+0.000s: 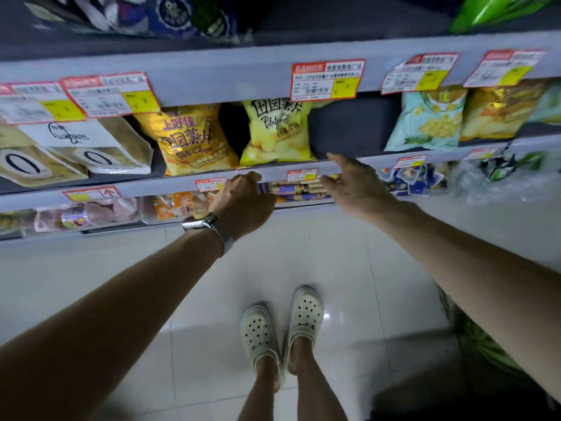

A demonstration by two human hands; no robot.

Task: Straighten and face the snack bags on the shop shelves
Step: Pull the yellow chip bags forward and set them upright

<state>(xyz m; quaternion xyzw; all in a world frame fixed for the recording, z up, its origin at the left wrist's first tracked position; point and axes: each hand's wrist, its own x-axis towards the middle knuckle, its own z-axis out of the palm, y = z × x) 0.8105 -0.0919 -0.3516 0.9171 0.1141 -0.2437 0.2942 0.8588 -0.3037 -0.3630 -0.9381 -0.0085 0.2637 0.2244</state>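
On the middle shelf [349, 164] stand an orange-yellow chip bag [188, 138] and a pale yellow chip bag [276, 132], both facing out; a dark gap lies to the right of the pale one. Further right are a light blue snack bag [428, 120] and a gold bag [498, 110]. My left hand [243, 202], with a watch on its wrist, has its fingers curled at the shelf's front edge below the two yellow bags, holding nothing I can see. My right hand [352, 183] is open, fingers spread, just below the gap.
Beige and white pouches [76, 150] fill the shelf's left end. Price tags [326, 80] hang on the shelf edges. The lower shelf holds small packets [297, 189] and blue sachets [413, 177]. The top shelf carries dark bags [170, 13]. My feet in white clogs [282, 329] stand on a pale tiled floor.
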